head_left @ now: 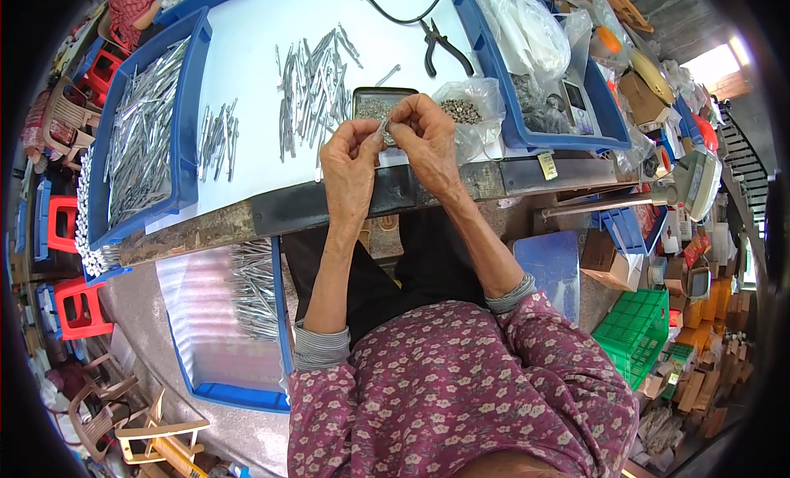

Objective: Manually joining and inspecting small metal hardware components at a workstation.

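Left hand (350,159) and right hand (428,139): fingertips clamped on a small silvery metal piece (384,126), above a dark rectangular tin (395,91); piece's direction and long axis hidden by fingers. Surface: smooth white-topped table (247,50), slender silvery metal strips (313,87) heaped lengthwise-away. Room: cluttered; green lattice plastic crate (646,346).

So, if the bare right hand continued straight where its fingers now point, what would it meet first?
Most likely the person's bare left hand, fingertips almost against those of the right hand; exact depth is unclear.
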### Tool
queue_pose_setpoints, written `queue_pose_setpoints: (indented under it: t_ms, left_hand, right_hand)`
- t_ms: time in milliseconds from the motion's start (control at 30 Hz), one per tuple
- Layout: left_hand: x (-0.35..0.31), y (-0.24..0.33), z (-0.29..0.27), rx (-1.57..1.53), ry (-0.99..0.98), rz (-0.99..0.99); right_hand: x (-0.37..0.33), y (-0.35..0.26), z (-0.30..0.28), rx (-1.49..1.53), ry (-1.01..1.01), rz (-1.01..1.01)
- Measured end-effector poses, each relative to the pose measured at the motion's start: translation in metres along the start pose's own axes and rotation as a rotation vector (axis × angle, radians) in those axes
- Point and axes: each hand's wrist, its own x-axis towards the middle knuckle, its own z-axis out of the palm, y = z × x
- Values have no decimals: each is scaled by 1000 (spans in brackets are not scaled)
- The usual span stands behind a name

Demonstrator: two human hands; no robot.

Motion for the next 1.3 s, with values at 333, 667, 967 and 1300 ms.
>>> queue_pose_setpoints:
  t_ms: [333,667,967,1300]
  left_hand:
    - [-2,10,-7,-166,-91,-142]
    - [-4,3,2,178,-40,152]
    - [-5,-6,5,133,43,166]
    - [-2,-11,-1,-163,-73,-116]
  right_hand:
    - [-3,-8,-3,139,-28,40]
    - [-5,-5,-1,196,-27,115]
    - [-16,-31,-2,200,-97,190]
    - [-10,-33,-36,-58,-147,181]
